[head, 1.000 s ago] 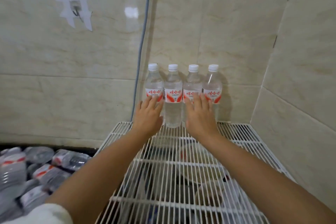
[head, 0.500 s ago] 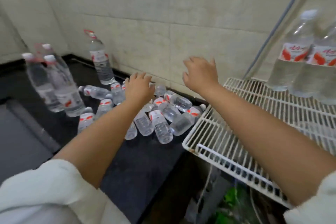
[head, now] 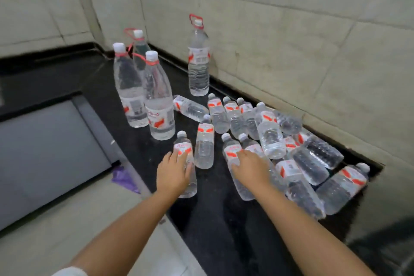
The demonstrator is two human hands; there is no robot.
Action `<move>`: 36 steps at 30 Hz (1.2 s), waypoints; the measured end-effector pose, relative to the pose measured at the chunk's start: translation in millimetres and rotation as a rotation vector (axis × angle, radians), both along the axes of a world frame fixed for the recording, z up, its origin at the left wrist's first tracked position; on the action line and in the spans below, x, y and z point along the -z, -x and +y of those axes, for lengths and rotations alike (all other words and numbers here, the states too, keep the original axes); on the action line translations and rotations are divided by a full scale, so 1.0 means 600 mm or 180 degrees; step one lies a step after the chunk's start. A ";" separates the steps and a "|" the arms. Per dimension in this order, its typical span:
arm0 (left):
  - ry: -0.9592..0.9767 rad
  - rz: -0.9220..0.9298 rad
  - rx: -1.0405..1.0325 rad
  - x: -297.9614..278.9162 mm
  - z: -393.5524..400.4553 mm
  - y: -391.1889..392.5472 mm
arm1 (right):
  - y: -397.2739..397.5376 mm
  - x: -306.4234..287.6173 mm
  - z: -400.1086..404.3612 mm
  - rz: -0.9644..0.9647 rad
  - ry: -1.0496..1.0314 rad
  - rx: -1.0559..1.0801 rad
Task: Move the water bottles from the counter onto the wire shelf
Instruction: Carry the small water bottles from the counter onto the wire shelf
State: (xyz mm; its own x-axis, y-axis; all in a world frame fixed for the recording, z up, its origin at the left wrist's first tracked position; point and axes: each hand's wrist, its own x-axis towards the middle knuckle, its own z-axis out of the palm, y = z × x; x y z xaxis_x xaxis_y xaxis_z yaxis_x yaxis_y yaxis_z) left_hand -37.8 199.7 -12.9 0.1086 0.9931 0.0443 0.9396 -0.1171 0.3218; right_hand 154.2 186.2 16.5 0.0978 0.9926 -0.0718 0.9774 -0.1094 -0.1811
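My left hand lies on one bottle, my right hand on another; fingers relaxed, neither grasped, counter beneath.

Clear small bottles with white caps and red-and-white labels lie beyond the left hand and right hand on the black surface; beige tiled wall behind.

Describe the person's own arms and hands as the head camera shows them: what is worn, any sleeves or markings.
Both forearms are bare from wrist to near the elbow. The left hand and right hand wear no gloves, and no rings, watch or bands show. A bit of white sleeve shows at the left arm's bottom edge; no sleeve shows on the right arm. No markings are visible.
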 end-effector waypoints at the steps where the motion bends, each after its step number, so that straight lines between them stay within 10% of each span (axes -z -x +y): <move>1: 0.0082 -0.0112 -0.0091 0.011 0.005 0.007 | 0.013 0.018 0.014 0.0086 0.0023 0.0013; 18: 0.0859 -0.0875 -0.0262 0.062 0.051 0.027 | 0.151 0.110 0.226 0.1556 0.0400 0.0511; 36: 0.1377 -0.0606 -0.0133 0.048 -0.009 0.066 | 0.076 0.065 -0.044 0.1087 0.1269 0.0041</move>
